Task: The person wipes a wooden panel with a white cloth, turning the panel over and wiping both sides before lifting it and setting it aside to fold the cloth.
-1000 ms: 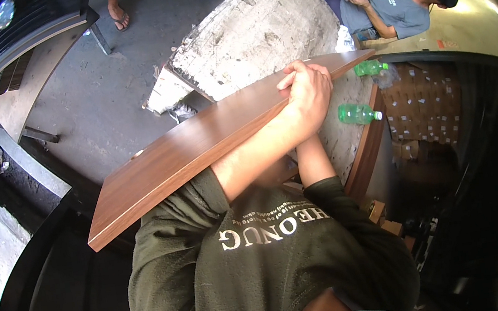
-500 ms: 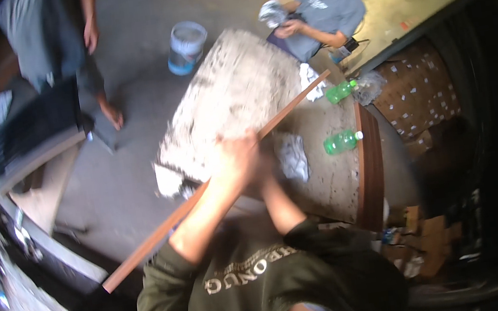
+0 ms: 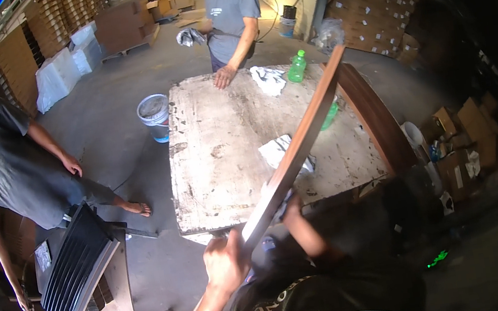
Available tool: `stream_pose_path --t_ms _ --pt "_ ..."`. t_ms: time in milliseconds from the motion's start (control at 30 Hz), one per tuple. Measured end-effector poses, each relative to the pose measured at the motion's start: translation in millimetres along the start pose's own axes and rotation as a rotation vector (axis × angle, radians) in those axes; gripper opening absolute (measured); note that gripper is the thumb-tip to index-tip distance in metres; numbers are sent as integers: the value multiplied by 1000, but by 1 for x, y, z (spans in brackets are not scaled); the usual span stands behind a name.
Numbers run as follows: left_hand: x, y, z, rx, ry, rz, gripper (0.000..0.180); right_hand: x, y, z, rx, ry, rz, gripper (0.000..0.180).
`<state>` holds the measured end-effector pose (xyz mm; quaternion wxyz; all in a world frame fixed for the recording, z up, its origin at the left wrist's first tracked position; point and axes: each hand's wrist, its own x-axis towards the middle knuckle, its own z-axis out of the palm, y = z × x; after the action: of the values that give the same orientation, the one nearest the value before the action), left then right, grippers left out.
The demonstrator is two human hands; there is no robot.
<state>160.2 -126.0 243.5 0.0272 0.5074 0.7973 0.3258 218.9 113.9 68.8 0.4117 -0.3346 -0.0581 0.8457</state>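
A long brown wood-grain strip [image 3: 298, 147] slants up from my body across the table, its far end raised at the right. My left hand [image 3: 225, 262] is closed round its near end. Farther along, my right hand [image 3: 292, 208] is closed against the strip's underside with what looks like a pale cloth [image 3: 283, 204]; the strip hides part of the fingers. Beyond it stands the worn whitish table [image 3: 217, 153], with a crumpled white cloth [image 3: 276, 149] partly behind the strip. A green bottle [image 3: 330, 114] is also partly covered by it.
Another brown strip [image 3: 376, 117] lies along the table's right edge. A second green bottle [image 3: 297, 67] and cloth [image 3: 268, 80] sit at the far side, where a co-worker [image 3: 232, 16] stands. A bucket [image 3: 154, 114] is left of the table. Another person [image 3: 17, 164] bends beside black slatted panels [image 3: 81, 269].
My hands have moved apart along the strip, and its far end has swung upward. The view has shifted. The far co-worker now rests a hand on the table; the person at left bends down.
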Motion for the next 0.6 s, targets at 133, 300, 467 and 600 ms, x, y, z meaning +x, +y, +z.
stream_pose_path --t_ms 133,300,467,600 --pt "58 50 4 -248 48 134 35 -35 -81 2 -56 -76 -270 49" --pt "133 155 34 -676 -139 166 35 35 -105 -217 -140 -27 -742 51" --pt "212 252 122 -1110 -159 331 36 -38 -212 -293 -653 729 -890 48" --pt "256 336 229 -1380 -159 366 40 -85 -325 -360 -868 1023 -1042 46"
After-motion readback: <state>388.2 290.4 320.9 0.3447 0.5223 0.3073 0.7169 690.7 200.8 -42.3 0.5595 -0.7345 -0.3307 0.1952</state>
